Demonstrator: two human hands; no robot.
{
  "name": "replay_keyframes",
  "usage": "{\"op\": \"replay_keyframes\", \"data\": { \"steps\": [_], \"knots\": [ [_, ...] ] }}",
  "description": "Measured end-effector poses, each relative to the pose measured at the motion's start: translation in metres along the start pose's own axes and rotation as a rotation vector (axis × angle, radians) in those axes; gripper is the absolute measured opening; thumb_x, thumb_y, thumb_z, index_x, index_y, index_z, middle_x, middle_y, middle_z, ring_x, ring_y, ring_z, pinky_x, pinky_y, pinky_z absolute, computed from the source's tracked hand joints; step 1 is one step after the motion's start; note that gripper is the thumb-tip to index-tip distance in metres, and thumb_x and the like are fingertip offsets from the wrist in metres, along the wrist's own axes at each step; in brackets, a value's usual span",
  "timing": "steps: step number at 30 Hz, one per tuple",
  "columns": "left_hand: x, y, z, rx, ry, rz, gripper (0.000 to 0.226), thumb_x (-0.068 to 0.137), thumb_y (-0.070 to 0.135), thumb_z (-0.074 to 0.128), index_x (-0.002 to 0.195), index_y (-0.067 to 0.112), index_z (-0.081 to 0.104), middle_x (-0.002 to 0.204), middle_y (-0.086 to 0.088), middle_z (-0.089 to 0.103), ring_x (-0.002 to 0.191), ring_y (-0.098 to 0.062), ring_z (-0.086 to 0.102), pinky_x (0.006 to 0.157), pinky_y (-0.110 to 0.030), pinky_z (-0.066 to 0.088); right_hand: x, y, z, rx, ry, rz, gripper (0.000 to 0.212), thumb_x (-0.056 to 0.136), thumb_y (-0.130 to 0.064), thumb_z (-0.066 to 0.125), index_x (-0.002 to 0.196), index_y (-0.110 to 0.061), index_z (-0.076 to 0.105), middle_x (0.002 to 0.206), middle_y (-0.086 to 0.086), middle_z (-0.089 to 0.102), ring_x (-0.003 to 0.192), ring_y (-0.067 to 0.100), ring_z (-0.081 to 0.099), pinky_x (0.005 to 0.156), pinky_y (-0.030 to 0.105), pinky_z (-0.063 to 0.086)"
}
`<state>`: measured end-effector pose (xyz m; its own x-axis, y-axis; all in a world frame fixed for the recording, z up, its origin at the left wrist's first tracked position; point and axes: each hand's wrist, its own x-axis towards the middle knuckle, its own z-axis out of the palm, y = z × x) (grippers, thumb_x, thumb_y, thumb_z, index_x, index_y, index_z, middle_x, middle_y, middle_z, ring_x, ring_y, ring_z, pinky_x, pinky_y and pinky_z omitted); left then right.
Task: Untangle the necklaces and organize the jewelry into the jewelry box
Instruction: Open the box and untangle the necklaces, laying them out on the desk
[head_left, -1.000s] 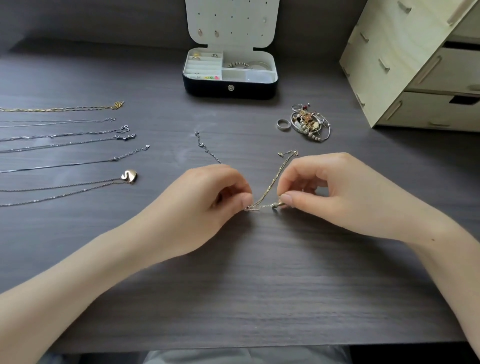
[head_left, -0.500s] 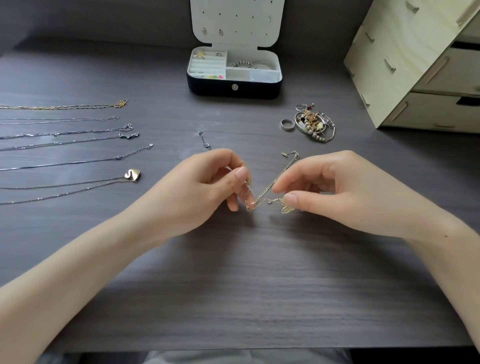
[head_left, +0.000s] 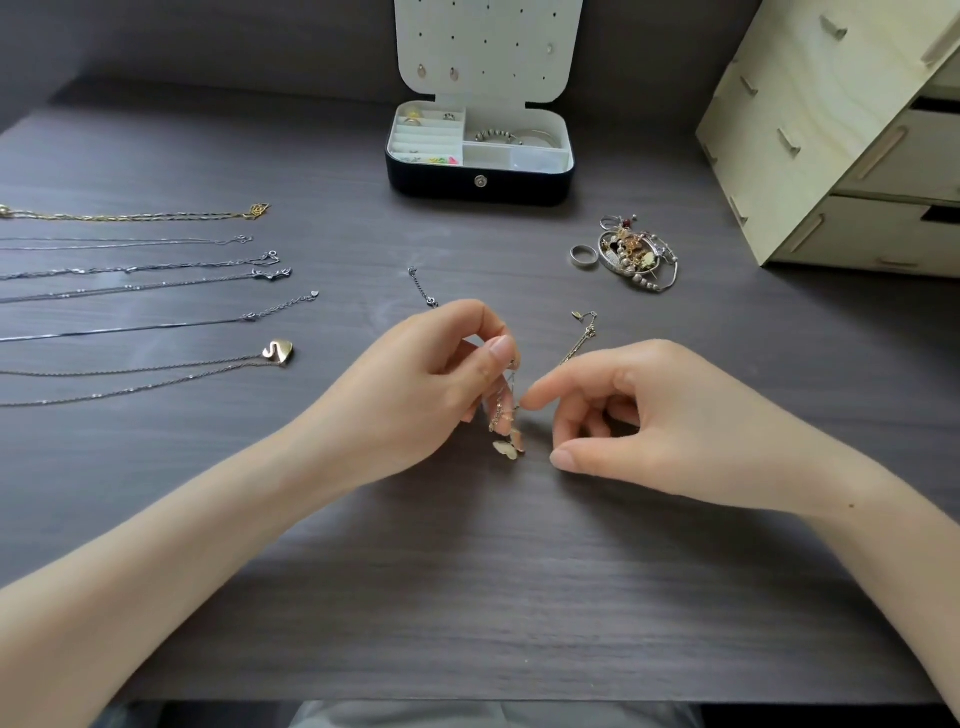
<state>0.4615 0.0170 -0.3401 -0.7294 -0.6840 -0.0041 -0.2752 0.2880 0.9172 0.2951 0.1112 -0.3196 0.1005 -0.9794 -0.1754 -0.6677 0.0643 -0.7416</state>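
My left hand (head_left: 415, 384) pinches a tangled pair of thin chains (head_left: 503, 410) between thumb and fingers, lifted just off the dark desk. A small gold butterfly pendant (head_left: 508, 448) dangles from the tangle. One silver chain end (head_left: 422, 287) trails out behind my left hand, and a gold chain end (head_left: 583, 332) lies behind my right hand. My right hand (head_left: 654, 415) hovers beside the tangle with its fingers loosely curled, index tip near the chains, gripping nothing that I can see. The open jewelry box (head_left: 480, 182) stands at the back centre.
Several straightened necklaces (head_left: 156, 283) lie in rows on the left, one with a gold swan pendant (head_left: 279, 352). A silver ring (head_left: 582, 255) and a heap of mixed jewelry (head_left: 635, 254) sit right of centre. A wooden drawer unit (head_left: 831, 135) fills the back right.
My right hand has let go of the tangle and opened. My left hand has turned and raised the chains, so the butterfly pendant now hangs below it.
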Motion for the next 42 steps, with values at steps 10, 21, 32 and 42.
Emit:
{"op": "replay_keyframes", "data": {
  "steps": [10, 21, 32, 42],
  "knots": [
    [0.0, 0.001, 0.001, -0.025, -0.062, 0.083, 0.017, 0.097, 0.022, 0.048, 0.081, 0.02, 0.054, 0.058, 0.01, 0.058, 0.054, -0.006, 0.048, 0.058, -0.017, 0.04, 0.009, -0.003, 0.011, -0.08, 0.055, -0.036, 0.007, 0.084, -0.033, 0.066, 0.083, -0.037, 0.071, 0.055, -0.014, 0.054, 0.052, 0.007, 0.044, 0.056, 0.017, 0.028],
    [0.002, -0.003, 0.001, 0.021, -0.024, 0.083, 0.019, 0.088, 0.036, 0.041, 0.083, 0.021, 0.052, 0.049, 0.01, 0.05, 0.052, -0.012, 0.042, 0.056, -0.028, 0.033, 0.004, -0.005, 0.003, 0.037, 0.139, -0.05, 0.013, 0.075, -0.023, 0.076, 0.065, -0.015, 0.072, 0.055, -0.006, 0.065, 0.048, 0.004, 0.051, 0.049, 0.011, 0.037],
    [0.002, -0.002, 0.002, 0.025, 0.003, 0.06, 0.017, 0.098, 0.022, 0.044, 0.083, 0.017, 0.051, 0.046, 0.011, 0.046, 0.052, -0.012, 0.039, 0.054, -0.023, 0.03, -0.002, -0.008, 0.006, -0.009, 0.228, -0.118, 0.014, 0.065, -0.026, 0.083, 0.062, -0.018, 0.071, 0.053, -0.012, 0.061, 0.049, 0.002, 0.053, 0.051, 0.006, 0.035],
    [0.0, 0.0, 0.001, -0.067, -0.035, 0.053, 0.016, 0.098, 0.02, 0.043, 0.084, 0.016, 0.049, 0.047, 0.01, 0.045, 0.052, -0.012, 0.038, 0.059, -0.024, 0.035, 0.003, 0.001, 0.009, -0.124, 0.316, -0.152, 0.011, 0.071, -0.031, 0.079, 0.072, -0.025, 0.07, 0.061, -0.011, 0.06, 0.058, 0.011, 0.05, 0.055, 0.013, 0.036]
  ]
}}
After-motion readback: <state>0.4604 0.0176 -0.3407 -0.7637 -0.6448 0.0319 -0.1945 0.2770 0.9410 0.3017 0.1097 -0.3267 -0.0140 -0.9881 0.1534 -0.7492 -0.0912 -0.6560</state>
